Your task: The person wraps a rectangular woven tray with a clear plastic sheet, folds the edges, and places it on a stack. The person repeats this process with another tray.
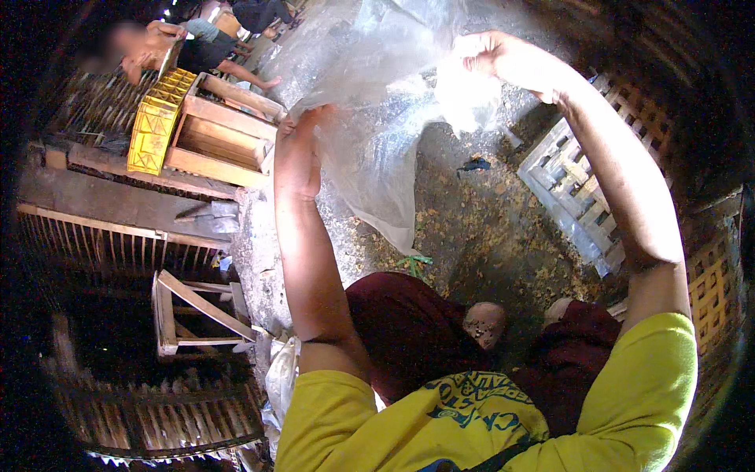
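A large translucent plastic sheet [377,159], perhaps an opened bag, hangs in front of me above the floor. My left hand [304,127] grips its near left edge, and part of that hand shows blurred through the film. Farther to the right, my right hand [486,56] pinches a bunched part of the same plastic. Strong light washes out the fingers there, along with the folds below them. One lower corner of the sheet dangles close to a green plastic strip [416,262] on the floor.
Yellowish crumbs litter the dark floor [472,230]. Wooden slatted crates [569,171] stand at right. To the left are a yellow plastic crate [156,124], an open wooden box [221,138], a flat trowel-like tool [215,215] and a wooden frame [200,318]. Another person [206,50] sits beyond.
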Demonstrator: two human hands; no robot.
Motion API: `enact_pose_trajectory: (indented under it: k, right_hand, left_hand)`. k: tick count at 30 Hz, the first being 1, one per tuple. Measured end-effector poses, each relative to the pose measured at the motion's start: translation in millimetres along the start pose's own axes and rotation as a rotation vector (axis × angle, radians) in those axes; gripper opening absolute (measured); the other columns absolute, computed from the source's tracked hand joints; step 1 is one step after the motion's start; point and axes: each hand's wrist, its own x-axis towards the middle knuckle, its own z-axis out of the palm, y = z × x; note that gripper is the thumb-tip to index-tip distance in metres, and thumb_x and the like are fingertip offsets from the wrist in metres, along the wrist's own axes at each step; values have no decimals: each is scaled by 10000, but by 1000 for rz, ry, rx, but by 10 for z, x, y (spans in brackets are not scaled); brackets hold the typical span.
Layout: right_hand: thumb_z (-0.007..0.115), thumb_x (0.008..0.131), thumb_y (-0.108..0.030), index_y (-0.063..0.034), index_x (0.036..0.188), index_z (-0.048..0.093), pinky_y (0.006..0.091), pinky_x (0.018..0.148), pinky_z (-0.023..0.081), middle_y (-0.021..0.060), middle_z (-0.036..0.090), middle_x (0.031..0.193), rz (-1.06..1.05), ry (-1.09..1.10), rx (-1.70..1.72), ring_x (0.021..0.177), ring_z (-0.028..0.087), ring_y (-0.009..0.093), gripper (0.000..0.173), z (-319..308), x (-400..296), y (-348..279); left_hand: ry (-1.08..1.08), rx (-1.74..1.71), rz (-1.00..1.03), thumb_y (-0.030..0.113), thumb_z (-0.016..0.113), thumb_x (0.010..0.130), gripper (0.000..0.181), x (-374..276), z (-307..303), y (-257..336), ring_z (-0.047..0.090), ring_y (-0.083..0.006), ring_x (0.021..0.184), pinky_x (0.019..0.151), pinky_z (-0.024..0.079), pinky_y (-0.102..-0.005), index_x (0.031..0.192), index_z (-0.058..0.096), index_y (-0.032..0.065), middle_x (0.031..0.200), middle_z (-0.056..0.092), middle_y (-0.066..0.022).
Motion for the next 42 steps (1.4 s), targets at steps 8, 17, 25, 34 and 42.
enact_pose_trajectory:
  k: [8, 17, 25, 34, 42]
  right_hand:
    - [607, 805, -130, -59, 918, 610, 249, 759, 470, 6, 613, 902, -182, -222, 63, 841, 569, 83, 133, -96, 35, -26]
    - [639, 804, -274, -71, 867, 591, 263, 761, 471, 26, 609, 914, -253, -105, 67, 847, 564, 93, 217, -51, -137, -253]
    - [557, 874, -234, -45, 869, 593, 267, 747, 463, 29, 613, 889, -247, -259, -120, 823, 560, 93, 193, 155, -301, -276]
    - [549, 864, -172, -37, 972, 616, 305, 758, 475, 86, 644, 865, -63, 237, -620, 800, 599, 161, 185, -123, -529, -592]
    - [453, 928, -212, 3, 1025, 561, 236, 504, 465, 82, 621, 799, 247, 767, -198, 610, 587, 140, 260, -840, -1335, -1092]
  left_hand:
    - [-148, -87, 14, -79, 391, 805, 382, 257, -156, -202, 592, -188, 913, 806, 488, -294, 1177, 448, -18, 1046, 577, -117]
    - [18, 53, 114, -122, 429, 774, 325, 127, -196, -21, 589, -144, 767, 709, 490, -264, 1038, 570, 5, 914, 617, -79]
    - [-31, 460, 93, -84, 434, 787, 301, 95, -434, -60, 571, -137, 738, 635, 460, -240, 1057, 548, -17, 774, 594, -60]
    - [-386, -35, -217, 118, 406, 920, 478, 294, -14, -231, 473, -345, 1088, 884, 460, -508, 1325, 179, 5, 1287, 345, -155]
    - [-778, 322, 355, 333, 472, 898, 436, 1104, 1671, -266, 530, -224, 1039, 920, 420, -343, 1189, 484, 8, 1115, 567, -117]
